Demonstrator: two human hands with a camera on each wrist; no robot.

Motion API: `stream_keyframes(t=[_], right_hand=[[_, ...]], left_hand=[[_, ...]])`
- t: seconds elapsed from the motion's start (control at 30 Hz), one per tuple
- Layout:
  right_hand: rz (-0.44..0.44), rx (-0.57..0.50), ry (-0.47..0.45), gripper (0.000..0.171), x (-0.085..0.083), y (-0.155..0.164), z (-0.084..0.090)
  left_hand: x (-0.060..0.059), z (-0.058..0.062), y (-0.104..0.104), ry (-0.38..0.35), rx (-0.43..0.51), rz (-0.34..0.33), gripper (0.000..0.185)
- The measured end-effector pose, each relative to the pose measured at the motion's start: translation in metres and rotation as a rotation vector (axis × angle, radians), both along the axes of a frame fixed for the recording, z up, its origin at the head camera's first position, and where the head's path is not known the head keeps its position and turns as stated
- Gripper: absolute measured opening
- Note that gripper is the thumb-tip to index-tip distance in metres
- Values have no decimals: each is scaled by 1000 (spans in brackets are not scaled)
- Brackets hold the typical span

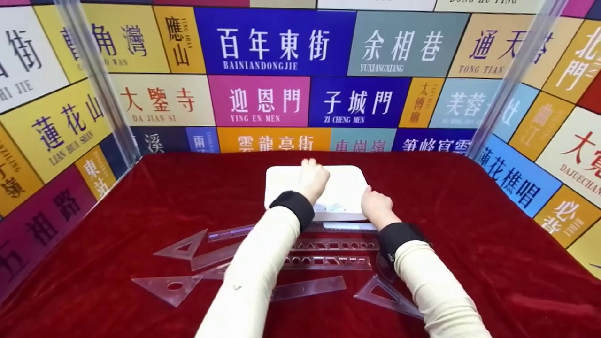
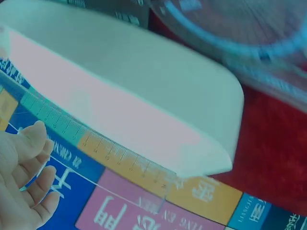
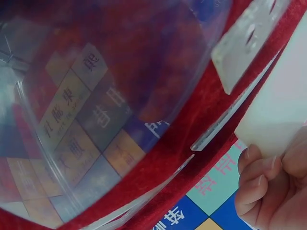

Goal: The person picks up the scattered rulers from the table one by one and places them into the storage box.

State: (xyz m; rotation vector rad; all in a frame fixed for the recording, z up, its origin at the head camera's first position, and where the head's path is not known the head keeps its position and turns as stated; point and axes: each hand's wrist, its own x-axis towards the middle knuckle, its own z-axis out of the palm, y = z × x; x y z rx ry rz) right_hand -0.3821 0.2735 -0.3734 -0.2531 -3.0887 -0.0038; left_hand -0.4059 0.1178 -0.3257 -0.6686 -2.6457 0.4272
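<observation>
Clear rulers (image 1: 328, 245) lie nearest on the red counter (image 1: 493, 263); beyond, the right hand (image 1: 375, 206) pinches the white box (image 1: 345, 185) at its near corner; the left hand (image 1: 312, 178) rests relaxed on top; lift evenly, keeping it level.

Left hand (image 1: 313, 178) rests on the white box (image 1: 345, 188); right hand (image 1: 375, 206) grips its corner.

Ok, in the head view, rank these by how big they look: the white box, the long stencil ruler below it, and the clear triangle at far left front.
1. white box
2. stencil ruler, long but thin
3. clear triangle
</observation>
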Motion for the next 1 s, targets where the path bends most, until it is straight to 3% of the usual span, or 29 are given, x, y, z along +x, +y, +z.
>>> stream_keyframes(t=[0.13, 0.2, 0.23, 0.33, 0.4, 0.43, 0.47, 0.53, 0.57, 0.63, 0.73, 0.77, 0.87, 0.9, 1.0], right_hand=[[-1, -3, 2, 40, 0, -4, -3], [0, -3, 8, 40, 0, -4, -3], [1, -3, 12, 40, 0, -4, -3], [7, 5, 23, 39, 0, -3, -3], [11, 2, 33, 38, 0, -2, -3], [14, 4, 37, 38, 1, -2, -3], [16, 2, 41, 38, 1, -2, -2], [18, -3, 48, 38, 2, -2, -2], [19, -6, 52, 38, 2, -2, -1], [20, -8, 58, 38, 3, -1, -1], [18, -12, 51, 38, 2, -1, -1], [15, -13, 43, 39, 2, -1, -1], [7, -18, 15, 40, 1, -1, 0], [5, -19, 9, 41, 1, -1, 0], [8, -15, 5, 41, 1, 0, 0]], left_hand=[[-10, -13, 5, -121, -14, 31, 21], [-22, -28, 10, -188, -25, 55, 21], [-36, -44, 13, -170, -17, 43, 20], [-52, -64, 19, -200, -28, 56, 19], [-46, -61, 16, -219, -18, 46, 19], [-36, -54, 13, -226, -7, 36, 20], [-16, -33, 9, -284, -10, 56, 21], [-1, -20, 3, -293, 20, 44, 20], [1, -17, 2, -307, 26, 47, 21], [-6, -25, 4, -304, 38, 53, 20], [-69, -86, 15, -244, 107, 22, 15], [-90, -105, 18, -263, 126, 20, 15], [-138, -154, 21, -204, 193, -45, 13], [-142, -158, 20, -199, 205, -55, 14], [-137, -156, 16, -153, 221, -92, 13]])
